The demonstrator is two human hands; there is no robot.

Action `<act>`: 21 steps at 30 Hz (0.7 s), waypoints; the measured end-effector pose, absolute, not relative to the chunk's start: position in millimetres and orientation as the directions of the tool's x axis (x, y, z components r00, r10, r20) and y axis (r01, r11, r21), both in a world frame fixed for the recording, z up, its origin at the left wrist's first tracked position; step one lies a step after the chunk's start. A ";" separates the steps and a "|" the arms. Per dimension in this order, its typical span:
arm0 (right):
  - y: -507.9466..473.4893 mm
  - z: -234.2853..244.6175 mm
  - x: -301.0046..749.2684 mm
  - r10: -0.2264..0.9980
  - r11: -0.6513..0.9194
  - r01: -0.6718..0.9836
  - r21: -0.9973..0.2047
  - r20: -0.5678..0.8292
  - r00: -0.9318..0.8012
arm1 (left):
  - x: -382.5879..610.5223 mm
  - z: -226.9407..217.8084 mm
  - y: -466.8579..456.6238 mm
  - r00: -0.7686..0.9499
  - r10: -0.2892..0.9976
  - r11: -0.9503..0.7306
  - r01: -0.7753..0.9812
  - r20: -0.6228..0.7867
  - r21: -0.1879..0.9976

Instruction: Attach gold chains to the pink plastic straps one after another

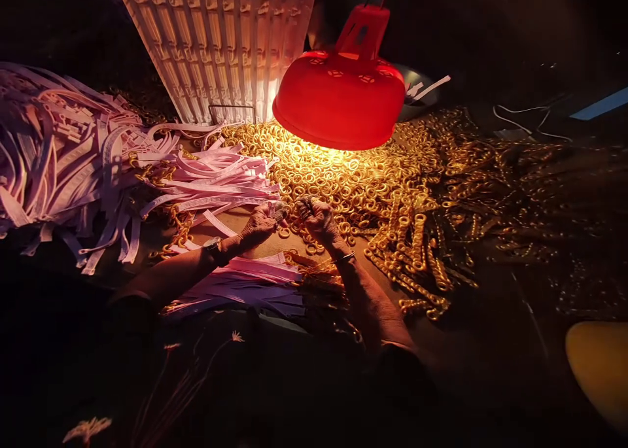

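My left hand [261,225] is closed in a pinch at the right ends of a bundle of pink straps [226,183]. A small pale piece shows at its fingertips, but I cannot tell what it is. A short gap away, my right hand [321,222] has its fingers curled together; what they hold, if anything, is hidden. The fingertips of both hands look dark. Just beyond them spreads a heap of gold-coloured rings [338,180]. More straps, pink to purple [245,284], lie below my wrists.
A red lamp [343,98] hangs low over the rings and lights them. Behind stands a ribbed translucent panel [220,49]. At left is a large pile of pink straps [63,154]. Chain-like rows of gold rings [417,252] lie at right. A yellow rounded object [601,369] is at lower right.
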State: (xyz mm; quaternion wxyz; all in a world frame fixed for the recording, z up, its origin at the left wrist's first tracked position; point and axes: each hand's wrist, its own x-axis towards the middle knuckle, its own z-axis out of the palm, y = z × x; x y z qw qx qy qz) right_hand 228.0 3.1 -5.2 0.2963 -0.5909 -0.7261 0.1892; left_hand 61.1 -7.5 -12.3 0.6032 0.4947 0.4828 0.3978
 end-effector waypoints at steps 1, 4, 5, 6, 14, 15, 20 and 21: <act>5.1 -10.2 224.3 0.978 0.207 0.689 -0.695 0.166 -0.126 | 62.0 -14.4 -6.1 0.208 0.960 0.190 0.004 -0.186 0.982; -1.9 -16.9 219.4 0.989 0.096 0.466 -0.880 0.032 -0.144 | 63.3 -17.8 -2.9 0.174 0.963 0.203 0.035 -0.206 0.979; -5.2 -16.8 218.9 0.987 0.059 0.398 -0.915 -0.006 -0.160 | 63.2 -17.4 -2.3 0.162 0.963 0.211 0.045 -0.215 0.976; -8.0 -16.1 218.7 0.983 0.021 0.334 -0.942 -0.042 -0.180 | 63.0 -16.3 -1.9 0.157 0.963 0.214 0.049 -0.220 0.975; -17.8 -23.0 214.2 0.974 -0.152 0.072 -0.986 -0.162 -0.159 | 59.2 -9.5 -6.1 0.201 0.915 0.332 0.118 -0.350 0.936; -21.0 -22.4 213.0 0.974 -0.168 0.055 -0.984 -0.175 -0.145 | 58.6 -10.0 -7.4 0.208 0.908 0.344 0.128 -0.365 0.930; -39.1 1.8 205.6 0.985 -0.121 0.046 -0.992 -0.126 -0.116 | 57.9 -6.4 -14.4 0.244 0.909 0.310 0.149 -0.339 0.939; -42.9 9.1 203.7 0.990 -0.100 0.065 -0.993 -0.106 -0.098 | 58.2 -3.4 -16.2 0.258 0.910 0.293 0.157 -0.326 0.943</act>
